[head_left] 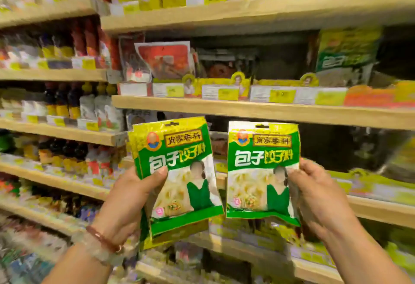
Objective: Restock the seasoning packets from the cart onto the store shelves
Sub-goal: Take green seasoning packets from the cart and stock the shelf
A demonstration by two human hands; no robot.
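Presently I see both hands raised before blurred shelves [258,108]: left hand [125,198] grips a packet stack [175,171], right hand [323,196] pinches one packet [262,167]; a narrow gap separates them.

Green-and-yellow seasoning packets [177,171] (white lettering); pale wooden shelves [247,108].
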